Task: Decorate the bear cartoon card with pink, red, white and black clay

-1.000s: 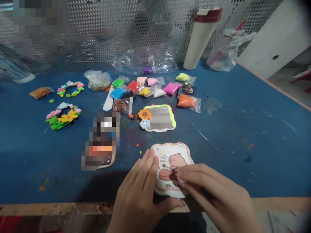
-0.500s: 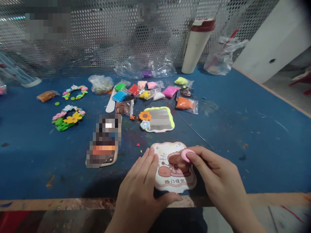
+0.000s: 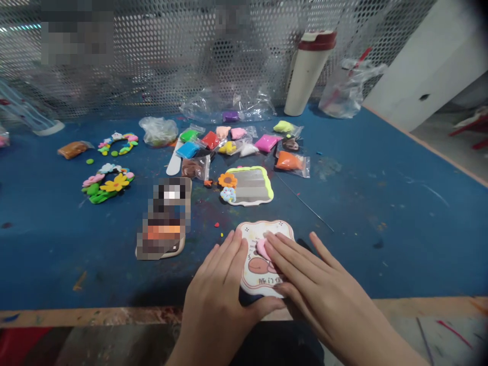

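A white scalloped board [image 3: 248, 233] with a printed cartoon lies near the table's front edge. My left hand [image 3: 219, 290] rests along its left side, fingers extended and thumb at its lower edge. A lump of pink clay [image 3: 262, 248] sits on the board's middle, partly hidden under the fingers of my right hand [image 3: 312, 284], which lies flat over the board's right half. Just behind is a mirror [image 3: 253, 187] with yellow-green clay on its rim and an orange and a blue flower at its left.
Bagged clays, among them an orange bag [image 3: 290, 160], lie behind the mirror. A phone [image 3: 168, 218] is at left, near a flower ring [image 3: 114, 185]. A thin rod [image 3: 310, 208] lies at right. A tall cup [image 3: 308, 73] stands at the back.
My right hand has gone from pinching the pink clay above the board's right side to lying flat over it, fingers stretched. The clay is now further left, on the board.
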Action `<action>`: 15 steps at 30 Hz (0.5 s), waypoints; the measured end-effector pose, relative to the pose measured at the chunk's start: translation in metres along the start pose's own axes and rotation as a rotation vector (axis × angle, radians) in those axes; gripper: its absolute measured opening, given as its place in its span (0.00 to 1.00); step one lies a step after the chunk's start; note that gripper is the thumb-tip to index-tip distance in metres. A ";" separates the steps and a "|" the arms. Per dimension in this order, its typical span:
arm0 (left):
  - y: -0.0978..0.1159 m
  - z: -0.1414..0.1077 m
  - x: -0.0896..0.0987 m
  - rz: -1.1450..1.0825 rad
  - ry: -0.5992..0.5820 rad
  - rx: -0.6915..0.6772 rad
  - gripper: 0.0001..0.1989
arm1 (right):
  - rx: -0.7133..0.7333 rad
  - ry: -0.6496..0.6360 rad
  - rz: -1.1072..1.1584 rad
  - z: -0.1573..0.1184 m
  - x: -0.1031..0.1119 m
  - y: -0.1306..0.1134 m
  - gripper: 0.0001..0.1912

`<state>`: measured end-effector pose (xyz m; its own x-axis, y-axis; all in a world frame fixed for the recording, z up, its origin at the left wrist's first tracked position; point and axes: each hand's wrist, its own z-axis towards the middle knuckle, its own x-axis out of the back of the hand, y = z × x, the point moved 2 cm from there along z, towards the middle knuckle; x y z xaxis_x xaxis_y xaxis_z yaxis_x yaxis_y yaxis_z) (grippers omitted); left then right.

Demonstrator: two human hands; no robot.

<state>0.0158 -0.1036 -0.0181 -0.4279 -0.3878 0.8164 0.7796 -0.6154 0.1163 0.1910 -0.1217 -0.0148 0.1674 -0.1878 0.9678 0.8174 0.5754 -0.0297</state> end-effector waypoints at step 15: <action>-0.001 0.002 0.002 0.006 0.012 -0.042 0.29 | -0.099 0.105 0.091 0.015 -0.003 -0.013 0.24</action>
<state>0.0150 -0.1019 -0.0154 -0.4287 -0.4001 0.8100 0.7623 -0.6413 0.0867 0.1718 -0.1165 -0.0132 0.2962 -0.2238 0.9285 0.8457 0.5133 -0.1461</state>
